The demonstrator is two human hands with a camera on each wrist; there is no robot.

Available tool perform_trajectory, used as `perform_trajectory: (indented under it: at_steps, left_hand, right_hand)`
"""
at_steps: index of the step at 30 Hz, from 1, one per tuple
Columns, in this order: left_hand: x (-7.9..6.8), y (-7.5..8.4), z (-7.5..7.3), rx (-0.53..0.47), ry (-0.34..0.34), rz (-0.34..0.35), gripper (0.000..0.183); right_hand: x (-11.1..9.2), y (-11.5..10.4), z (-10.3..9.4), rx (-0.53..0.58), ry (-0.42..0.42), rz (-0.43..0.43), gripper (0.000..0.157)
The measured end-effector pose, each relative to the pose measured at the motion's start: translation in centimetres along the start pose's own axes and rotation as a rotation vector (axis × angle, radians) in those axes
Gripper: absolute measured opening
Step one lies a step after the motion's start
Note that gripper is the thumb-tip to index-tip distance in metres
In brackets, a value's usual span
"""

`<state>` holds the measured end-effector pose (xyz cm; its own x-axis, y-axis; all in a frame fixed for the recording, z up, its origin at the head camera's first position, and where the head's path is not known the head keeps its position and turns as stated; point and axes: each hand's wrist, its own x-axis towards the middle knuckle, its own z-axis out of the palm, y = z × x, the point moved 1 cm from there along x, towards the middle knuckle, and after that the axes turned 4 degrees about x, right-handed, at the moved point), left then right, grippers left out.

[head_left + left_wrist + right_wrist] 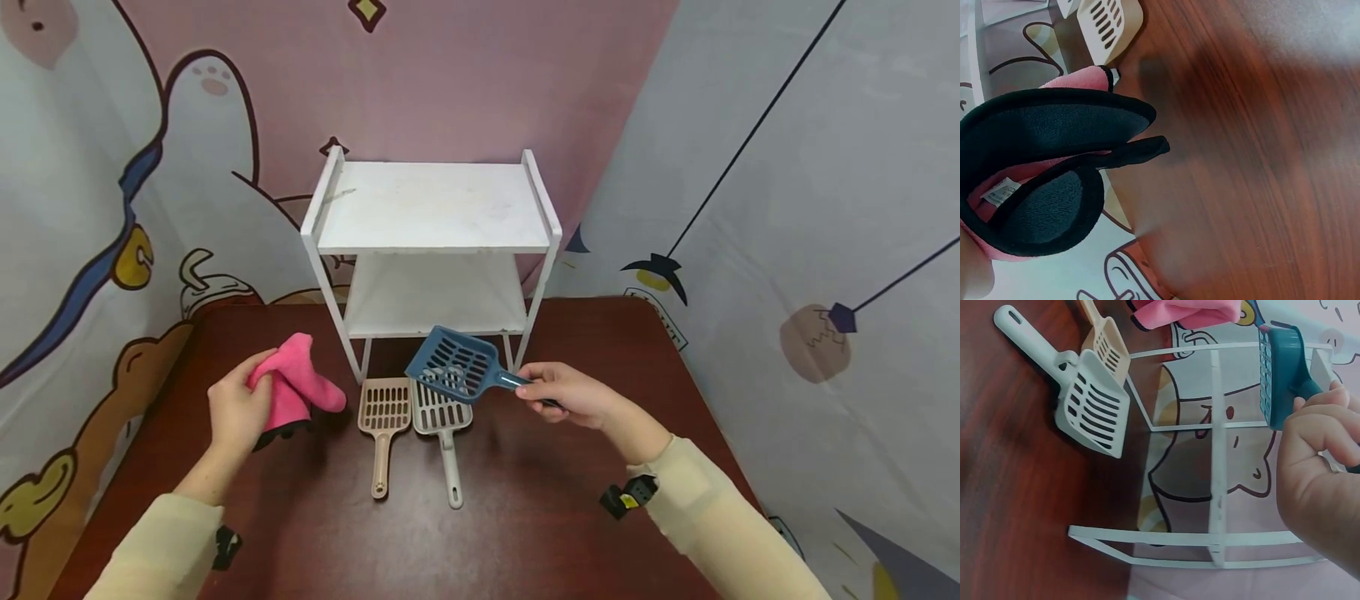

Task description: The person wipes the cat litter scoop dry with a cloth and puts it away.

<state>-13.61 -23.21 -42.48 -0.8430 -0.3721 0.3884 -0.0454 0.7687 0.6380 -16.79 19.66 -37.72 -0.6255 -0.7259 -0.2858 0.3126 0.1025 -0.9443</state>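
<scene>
My left hand grips a folded pink cloth, raised over the left of the table. Black edging, a dark grey inner side and a small white label show on the cloth in the left wrist view. In my right hand is the handle of a blue slotted litter scoop, its head pointing left. Beneath it, a light grey litter scoop lies on the table, its head partly covered by the blue one in the head view. Beside that lies a beige litter scoop, handle toward me.
A white two-tier shelf stands at the back of the dark red-brown table, just behind the scoops. Cartoon-printed fabric hangs behind and along both sides. A small black device is strapped at my right wrist.
</scene>
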Motion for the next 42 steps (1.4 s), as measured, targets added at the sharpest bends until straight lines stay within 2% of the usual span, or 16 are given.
perform_trajectory:
  at_steps: [3, 10, 17, 26, 33, 42]
  left_hand:
    - [0.1, -0.3, 0.0, 0.016, -0.016, -0.035, 0.029]
    - [0.0, -0.9, 0.0, 0.022, -0.057, -0.098, 0.03]
    - [0.0, -1.4, 0.3, 0.015, -0.025, -0.062, 0.028]
    - [-0.3, -1.5, 0.4, 0.023, -0.032, -0.076, 0.029]
    - [-0.4, -1.6, 0.5, 0.018, -0.038, -0.077, 0.029]
    - [-0.5, -1.6, 0.6, 0.02, -0.034, -0.073, 0.029]
  right_hand:
    - [-0.3, -0.9, 0.1, -0.015, -0.002, -0.008, 0.005]
    - [-1.0, -3.9, 0.3, -0.039, -0.002, -0.04, 0.02]
    - [-1.6, -6.2, 0.2, -0.049, -0.019, -0.088, 0.009]
    - [-2.0, -9.2, 0.2, -0.066, 0.003, -0.115, 0.004]
    - [-1.8, -11.7, 0.5, -0.035, 0.12, -0.128, 0.012]
    - [-0.5, -11.9, 0.9, 0.164, 0.24, -0.159, 0.015]
